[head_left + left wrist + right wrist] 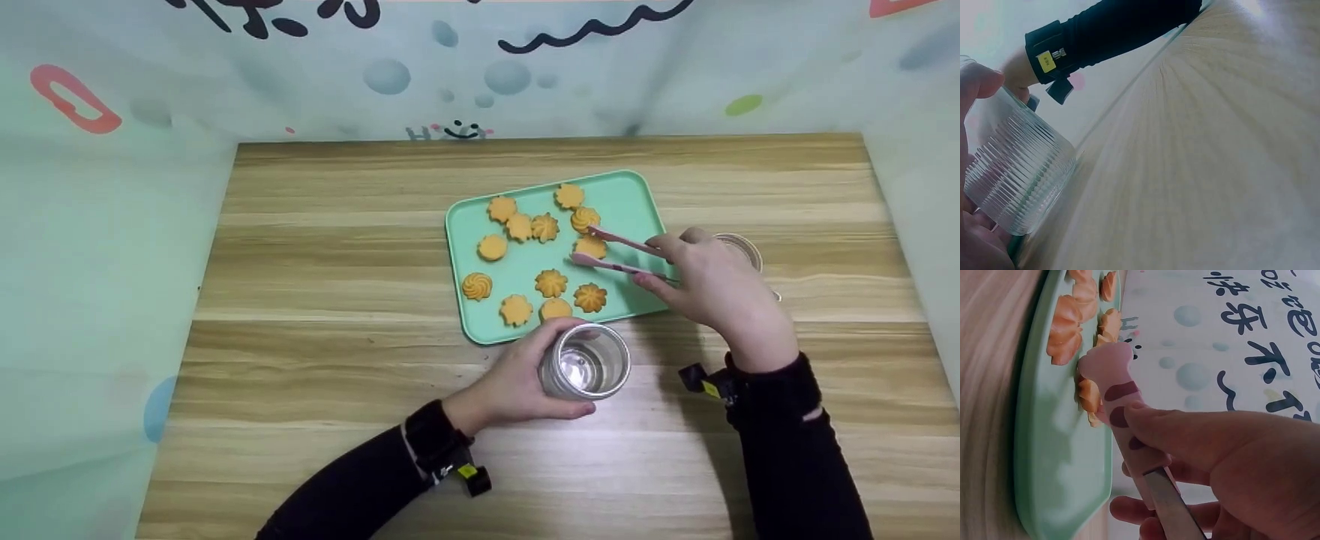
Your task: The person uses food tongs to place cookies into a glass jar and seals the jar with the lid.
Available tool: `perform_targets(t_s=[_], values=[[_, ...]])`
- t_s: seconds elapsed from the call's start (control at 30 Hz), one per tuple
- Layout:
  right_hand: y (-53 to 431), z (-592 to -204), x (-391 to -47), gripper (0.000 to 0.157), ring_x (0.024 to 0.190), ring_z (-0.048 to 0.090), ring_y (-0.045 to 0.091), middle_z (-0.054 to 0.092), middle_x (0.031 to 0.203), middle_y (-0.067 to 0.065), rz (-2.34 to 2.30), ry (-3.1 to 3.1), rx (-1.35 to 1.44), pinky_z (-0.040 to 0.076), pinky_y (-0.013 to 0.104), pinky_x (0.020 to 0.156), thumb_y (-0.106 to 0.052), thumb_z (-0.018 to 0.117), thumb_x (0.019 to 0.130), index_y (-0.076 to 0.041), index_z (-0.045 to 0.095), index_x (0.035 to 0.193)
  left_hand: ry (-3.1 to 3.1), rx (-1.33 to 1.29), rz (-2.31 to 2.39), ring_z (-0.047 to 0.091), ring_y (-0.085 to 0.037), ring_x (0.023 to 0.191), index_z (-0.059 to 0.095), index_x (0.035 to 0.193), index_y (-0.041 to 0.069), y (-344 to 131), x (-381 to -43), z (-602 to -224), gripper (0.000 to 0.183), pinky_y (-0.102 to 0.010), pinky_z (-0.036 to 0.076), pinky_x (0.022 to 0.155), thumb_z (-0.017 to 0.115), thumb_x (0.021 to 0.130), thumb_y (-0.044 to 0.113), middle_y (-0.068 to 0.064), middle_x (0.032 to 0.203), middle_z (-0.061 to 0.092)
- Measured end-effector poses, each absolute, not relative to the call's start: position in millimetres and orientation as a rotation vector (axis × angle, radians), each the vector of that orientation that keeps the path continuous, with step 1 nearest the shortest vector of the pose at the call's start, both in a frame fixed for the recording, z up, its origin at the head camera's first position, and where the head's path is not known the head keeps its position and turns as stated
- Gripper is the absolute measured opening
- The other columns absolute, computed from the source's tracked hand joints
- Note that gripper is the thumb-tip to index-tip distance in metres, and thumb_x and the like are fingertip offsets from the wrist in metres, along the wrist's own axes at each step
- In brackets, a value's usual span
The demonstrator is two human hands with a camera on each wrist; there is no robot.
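My left hand [521, 375] grips a ribbed clear glass jar [585, 361] in front of the tray; its mouth faces up and I see nothing inside it. In the left wrist view the ribbed wall of the jar [1022, 169] shows between thumb and fingers. My right hand [716, 281] holds pink tongs [626, 266] with parted tips over the tray's right part. One cookie [590, 247] lies between the tips; whether they touch it I cannot tell. The right wrist view shows the thumb on the pink arm of the tongs [1123, 405], which has darker spots.
Several golden cookies [516, 310], some swirled, lie spread on the mint-green tray [637, 195]. A round, clear-looking lid or ring [742, 247] sits partly hidden behind my right hand. A printed curtain [465, 82] stands along the back edge of the wooden table [322, 300].
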State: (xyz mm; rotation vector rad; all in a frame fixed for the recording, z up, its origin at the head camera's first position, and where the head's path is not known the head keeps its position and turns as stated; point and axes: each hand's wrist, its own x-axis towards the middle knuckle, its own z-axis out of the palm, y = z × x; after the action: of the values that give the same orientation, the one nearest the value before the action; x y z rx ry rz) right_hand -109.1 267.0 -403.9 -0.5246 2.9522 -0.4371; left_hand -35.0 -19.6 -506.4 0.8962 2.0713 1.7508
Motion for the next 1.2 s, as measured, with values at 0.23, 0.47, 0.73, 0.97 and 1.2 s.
perform_targets(t_s=[0.23,0.47,0.73,0.97,1.2], values=[[269,-404,-113,0.050,0.089,0.072,0.046,0.074,0.104,0.026,-0.449,2.922,-0.527,0.056,0.064,0.077,-0.037,0.073,0.106,0.002,0.063,0.134,2.056,0.911,1.772,0.061,-0.016,0.133,0.047,0.156,0.025,-19,-37,-506,0.095,-0.038,0.049,0.116,0.101,0.078,0.030,0.000,0.145,0.064],[268,-402,-114,0.046,0.087,0.072,0.044,0.074,0.102,0.024,-0.447,2.946,-0.529,0.056,0.064,0.076,-0.035,0.074,0.106,0.001,0.067,0.133,2.036,0.914,1.785,0.061,-0.017,0.135,0.047,0.156,0.024,-19,-38,-505,0.095,-0.039,0.049,0.118,0.101,0.078,0.028,0.000,0.146,0.063],[267,-407,-116,0.045,0.080,0.071,0.040,0.073,0.101,0.022,-0.437,2.987,-0.587,0.057,0.062,0.070,-0.033,0.077,0.104,0.000,0.069,0.133,2.037,0.901,1.776,0.060,-0.017,0.136,0.047,0.157,0.025,-19,-36,-505,0.095,-0.039,0.048,0.118,0.101,0.078,0.029,0.000,0.148,0.062],[271,-410,-118,0.041,0.077,0.071,0.037,0.075,0.101,0.018,-0.469,3.019,-0.635,0.057,0.060,0.067,-0.032,0.078,0.103,-0.005,0.071,0.134,2.045,0.892,1.762,0.059,-0.016,0.137,0.047,0.158,0.027,-19,-36,-504,0.097,-0.038,0.048,0.118,0.102,0.078,0.028,0.003,0.149,0.061],[281,-395,-109,0.034,0.072,0.065,0.028,0.077,0.098,0.011,-0.596,3.064,-0.744,0.054,0.053,0.065,-0.026,0.079,0.103,-0.007,0.073,0.131,2.047,0.896,1.769,0.061,-0.017,0.135,0.048,0.158,0.027,-18,-35,-507,0.099,-0.038,0.050,0.116,0.103,0.075,0.023,0.000,0.147,0.063]])
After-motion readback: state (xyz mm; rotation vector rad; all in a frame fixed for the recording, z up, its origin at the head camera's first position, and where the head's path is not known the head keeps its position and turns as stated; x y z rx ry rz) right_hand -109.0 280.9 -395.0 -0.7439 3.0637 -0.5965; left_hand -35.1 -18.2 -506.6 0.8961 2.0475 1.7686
